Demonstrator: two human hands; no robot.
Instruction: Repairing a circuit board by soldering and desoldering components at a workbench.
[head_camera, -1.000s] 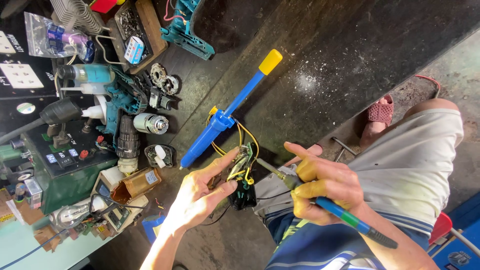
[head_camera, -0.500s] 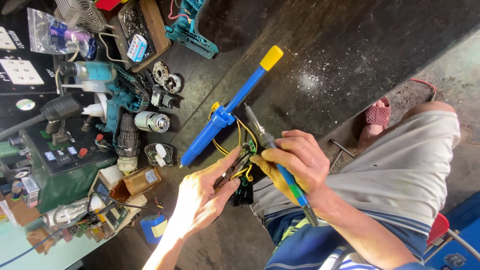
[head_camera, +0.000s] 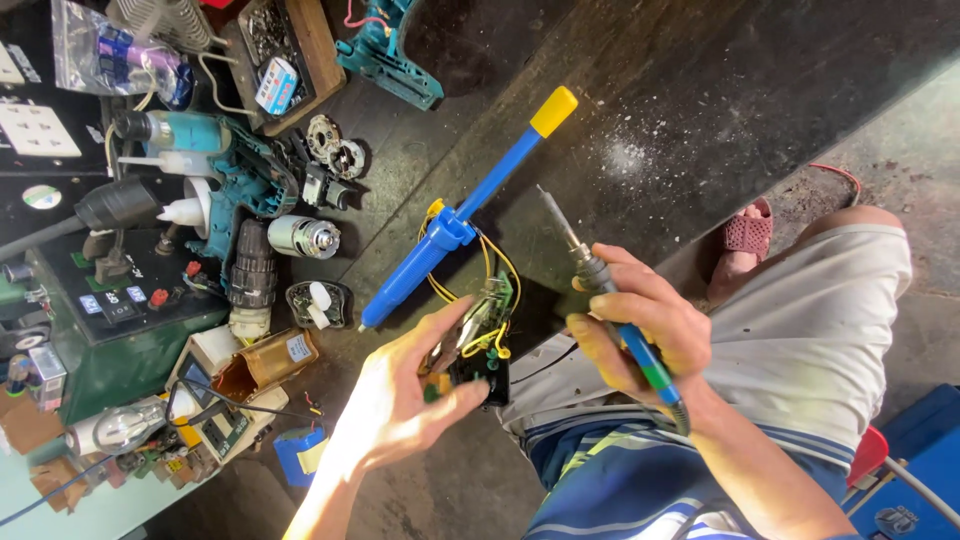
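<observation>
My right hand (head_camera: 640, 335) grips a soldering iron (head_camera: 600, 290) by its blue and green handle, the metal tip pointing up and away over the dark bench. My left hand (head_camera: 400, 395) holds a small black electronic part with a circuit board and yellow wires (head_camera: 478, 340) near my lap. A blue solder sucker with a yellow cap (head_camera: 465, 215) lies on the bench just beyond the wires, touching neither hand.
At the left lie teal power tool housings (head_camera: 245, 185), a small silver motor (head_camera: 303, 237), gears (head_camera: 335, 150), a green tester box (head_camera: 110, 320), a wooden tray of parts (head_camera: 285, 60) and a blue battery (head_camera: 300, 452). My knee in grey shorts (head_camera: 800, 330) is at right.
My right hand has swung the soldering iron from pointing down-right to tip up and away. My left hand has stayed on the wired part.
</observation>
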